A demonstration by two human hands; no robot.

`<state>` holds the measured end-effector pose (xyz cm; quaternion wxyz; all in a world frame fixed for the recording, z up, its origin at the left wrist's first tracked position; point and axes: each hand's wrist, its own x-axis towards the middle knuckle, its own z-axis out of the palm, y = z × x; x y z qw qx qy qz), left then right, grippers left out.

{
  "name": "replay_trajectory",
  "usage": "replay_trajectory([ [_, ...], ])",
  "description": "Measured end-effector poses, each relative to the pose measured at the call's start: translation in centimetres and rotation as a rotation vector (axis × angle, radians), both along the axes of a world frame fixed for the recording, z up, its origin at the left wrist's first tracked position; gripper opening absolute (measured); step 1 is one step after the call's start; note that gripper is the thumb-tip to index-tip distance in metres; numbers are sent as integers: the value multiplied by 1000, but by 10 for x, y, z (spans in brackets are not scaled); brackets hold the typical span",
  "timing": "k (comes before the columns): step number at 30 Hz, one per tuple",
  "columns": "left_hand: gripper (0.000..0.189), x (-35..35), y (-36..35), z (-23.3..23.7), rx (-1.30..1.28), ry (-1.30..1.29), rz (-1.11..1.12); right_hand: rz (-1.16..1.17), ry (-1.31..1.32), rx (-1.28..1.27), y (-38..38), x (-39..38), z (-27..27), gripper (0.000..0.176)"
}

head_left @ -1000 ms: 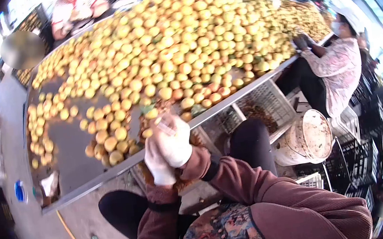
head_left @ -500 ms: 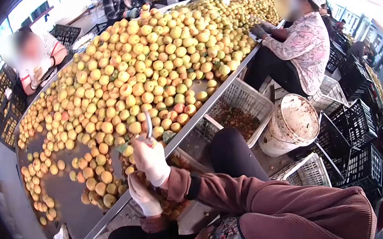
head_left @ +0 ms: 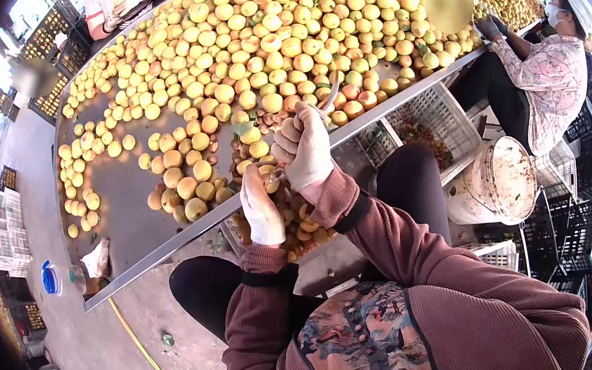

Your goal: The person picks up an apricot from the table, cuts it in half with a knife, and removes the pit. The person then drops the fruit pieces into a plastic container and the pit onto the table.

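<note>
My right hand (head_left: 309, 150), in a white glove, is closed round a curved metal tool (head_left: 331, 93) whose end sticks up past the fist. Beside it, my left hand (head_left: 262, 208), also white-gloved, has its fingers pressed on a small yellow-orange fruit (head_left: 272, 180), partly hidden between the two hands. Both hands are at the metal edge (head_left: 191, 231) of a large table heaped with yellow-orange fruit (head_left: 239, 51). Cut or split fruit pieces (head_left: 300, 221) lie in a container below my hands.
A grey crate (head_left: 444, 126) with brown scraps stands right of my knee, near a stained white bucket (head_left: 500, 182). Black crates (head_left: 575, 232) are stacked at the right. A person (head_left: 555, 72) sits by the table's right side; another is across it. A yellow hose (head_left: 147, 355) lies on the floor.
The view has swung so that the table and bucket appear farther right and more floor shows at left. My hands appear higher and farther right, with the small fruit now visible between them.
</note>
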<state>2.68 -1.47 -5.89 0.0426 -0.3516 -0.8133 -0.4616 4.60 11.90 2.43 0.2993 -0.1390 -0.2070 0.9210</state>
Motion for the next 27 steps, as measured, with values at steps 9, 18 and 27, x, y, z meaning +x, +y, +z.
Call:
replay_trajectory([
  [9,31,-2,9,27,121,63,52,-46,-36,123,-13,-4,24,40],
  [18,41,-4,7,46,176,-165,-2,29,77,-111,-1,-34,-1,41],
  [27,61,-17,2,65,471,-974,108,302,-461,1681,-1,-1,-14,37],
])
